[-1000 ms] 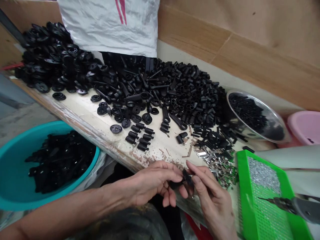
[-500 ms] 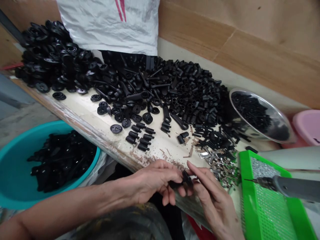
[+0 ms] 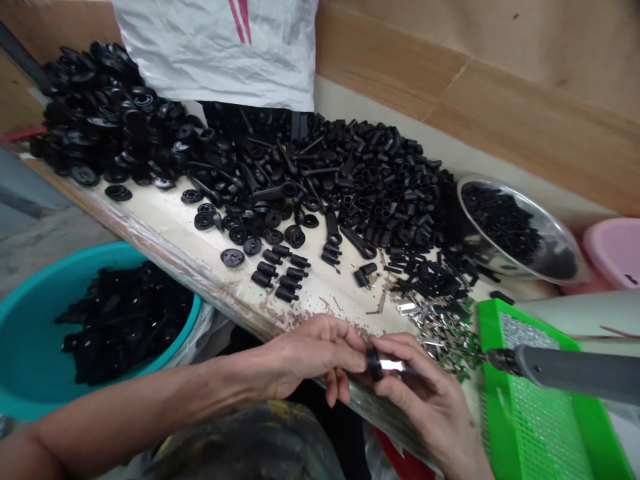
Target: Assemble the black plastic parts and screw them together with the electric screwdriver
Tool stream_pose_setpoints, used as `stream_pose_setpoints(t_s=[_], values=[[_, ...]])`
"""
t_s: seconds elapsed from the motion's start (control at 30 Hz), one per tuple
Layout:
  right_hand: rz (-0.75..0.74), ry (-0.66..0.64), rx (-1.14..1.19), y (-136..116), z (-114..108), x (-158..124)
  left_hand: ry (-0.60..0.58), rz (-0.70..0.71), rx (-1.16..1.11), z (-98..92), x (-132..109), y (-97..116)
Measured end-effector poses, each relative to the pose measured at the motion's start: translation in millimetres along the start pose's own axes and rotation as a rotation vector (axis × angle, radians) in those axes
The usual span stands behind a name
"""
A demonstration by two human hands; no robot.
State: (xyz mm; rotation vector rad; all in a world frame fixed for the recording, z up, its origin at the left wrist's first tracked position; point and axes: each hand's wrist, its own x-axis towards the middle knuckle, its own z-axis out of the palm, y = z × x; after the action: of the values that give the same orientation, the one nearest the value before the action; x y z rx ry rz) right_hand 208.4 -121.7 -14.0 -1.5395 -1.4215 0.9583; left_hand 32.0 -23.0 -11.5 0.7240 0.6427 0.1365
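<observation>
My left hand (image 3: pixel 320 353) and my right hand (image 3: pixel 430 393) meet over the bench's front edge. Between their fingertips is a small black plastic part (image 3: pixel 373 363) with a rounded end, pinched from both sides. A shiny metal strip (image 3: pixel 393 365) shows between the right thumb and fingers, reaching toward that black part; whether the two are joined I cannot tell. Just beyond the right hand lies a heap of small metal clips (image 3: pixel 440 327). Several black cylindrical pieces with thin pegs (image 3: pixel 287 277) lie in rows beyond the left hand.
An electric screwdriver (image 3: pixel 575 373) extends over a green tray (image 3: pixel 493 393) at right. Black parts (image 3: pixel 395 180) pile along the wall. A steel bowl (image 3: pixel 565 267) holds thin black pieces. At left below the bench stands a teal tub (image 3: pixel 30 393) of black parts.
The right fingers have closed in around the black part, and the metal strip now shows between them. The electric screwdriver has shifted left, toward the right hand.
</observation>
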Motion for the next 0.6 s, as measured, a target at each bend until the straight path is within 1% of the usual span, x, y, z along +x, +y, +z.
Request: stream_pose_setpoints(t_s=[0.1, 0.23, 0.37, 0.53, 0.6], values=[[-0.019, -0.003, -0.031, -3.5, -2.0, 1.4, -0.081, 0.027, 0.009, -1.6, -0.7, 0.5], [-0.071, -0.019, -0.090, -6.3, -2.7, 3.8, -0.127, 0.014, 0.042, -4.4, -1.8, 1.4], [-0.097, -0.015, -0.105, -7.5, -2.8, 4.9, -0.202, -0.001, 0.069, -9.0, -4.2, 5.4], [-0.056, -0.013, -0.044, -6.6, -2.9, 5.0, -0.329, -0.044, 0.082, -13.5, -6.8, 13.7], [-0.048, -0.014, -0.034, -5.1, -2.8, 5.1, -0.335, -0.047, 0.079, -14.5, -5.3, 13.2]])
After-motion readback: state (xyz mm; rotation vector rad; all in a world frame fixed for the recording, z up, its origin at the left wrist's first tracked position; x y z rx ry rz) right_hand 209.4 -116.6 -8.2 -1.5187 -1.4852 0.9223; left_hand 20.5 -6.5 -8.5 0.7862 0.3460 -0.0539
